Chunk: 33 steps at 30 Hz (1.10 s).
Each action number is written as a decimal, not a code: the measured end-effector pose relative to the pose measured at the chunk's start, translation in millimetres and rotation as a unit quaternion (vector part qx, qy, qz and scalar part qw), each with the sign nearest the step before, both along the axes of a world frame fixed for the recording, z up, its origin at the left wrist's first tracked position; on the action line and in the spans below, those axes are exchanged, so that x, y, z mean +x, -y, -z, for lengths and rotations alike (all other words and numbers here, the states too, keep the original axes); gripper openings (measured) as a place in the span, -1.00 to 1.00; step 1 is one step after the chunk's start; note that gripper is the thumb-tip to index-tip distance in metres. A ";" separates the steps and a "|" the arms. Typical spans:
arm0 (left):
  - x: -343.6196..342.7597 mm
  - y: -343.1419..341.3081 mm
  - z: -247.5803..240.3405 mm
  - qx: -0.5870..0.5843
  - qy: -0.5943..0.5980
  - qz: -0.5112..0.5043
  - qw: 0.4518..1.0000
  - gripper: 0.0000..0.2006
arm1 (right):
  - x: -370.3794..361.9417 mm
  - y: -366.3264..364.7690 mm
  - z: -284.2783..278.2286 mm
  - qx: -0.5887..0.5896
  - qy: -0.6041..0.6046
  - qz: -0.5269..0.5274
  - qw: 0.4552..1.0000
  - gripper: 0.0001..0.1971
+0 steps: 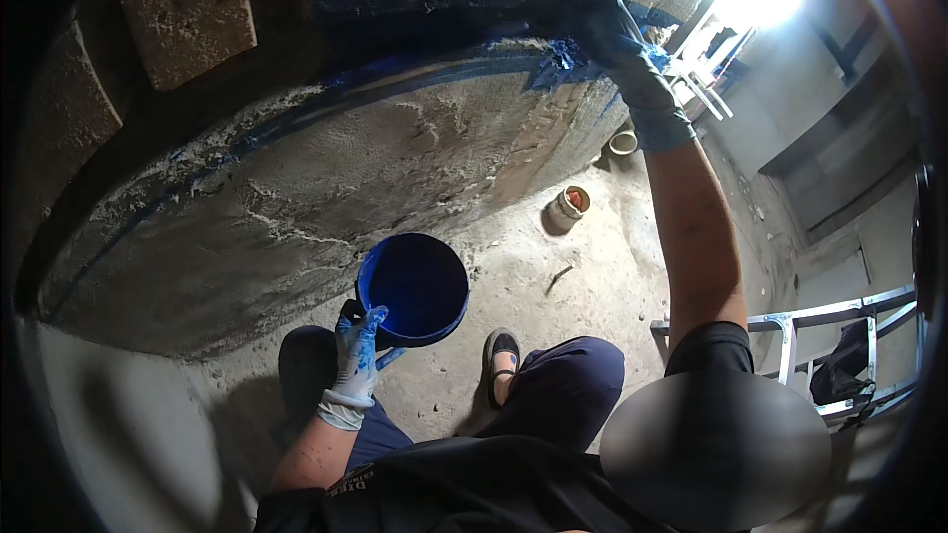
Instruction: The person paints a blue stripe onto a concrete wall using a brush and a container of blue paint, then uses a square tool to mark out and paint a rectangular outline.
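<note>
While the left hand [357, 347] in its blue-smeared white glove pinched the near-left rim of the round, deep-blue bucket [420, 262] above the floor [518, 276], that bucket looked like stiff, light plastic, probably slick where wet and best held by the rim. A bent knee in navy trousers [568, 370] crowded it on the near right, and beyond it the right hand [610, 39] in a grey glove was at the rough, blue-streaked wall [385, 138], fingers too shadowed to read. Farther right of the bucket were a beige cylindrical pot [561, 215] and a silver metal ladder [787, 345].
</note>
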<state>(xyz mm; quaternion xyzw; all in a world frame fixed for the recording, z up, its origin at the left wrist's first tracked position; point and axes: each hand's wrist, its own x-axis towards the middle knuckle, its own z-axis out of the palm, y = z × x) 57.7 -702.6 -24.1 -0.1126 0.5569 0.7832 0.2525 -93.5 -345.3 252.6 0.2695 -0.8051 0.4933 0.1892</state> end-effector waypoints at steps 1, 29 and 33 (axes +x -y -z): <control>-0.4 -2.3 -0.8 0.002 0.000 0.003 1.000 -0.80 | 0.0 0.6 -1.3 -0.011 -0.022 -0.034 0.999 -0.68; -9.9 -26.3 -5.6 -0.005 0.054 0.004 0.999 -0.67 | -7.3 -80.9 34.5 -0.142 -0.085 -0.050 0.985 -0.56; -8.3 -24.5 -2.5 -0.004 0.028 0.003 1.000 -0.67 | 0.8 -105.4 27.1 0.045 -0.002 0.228 0.973 -0.56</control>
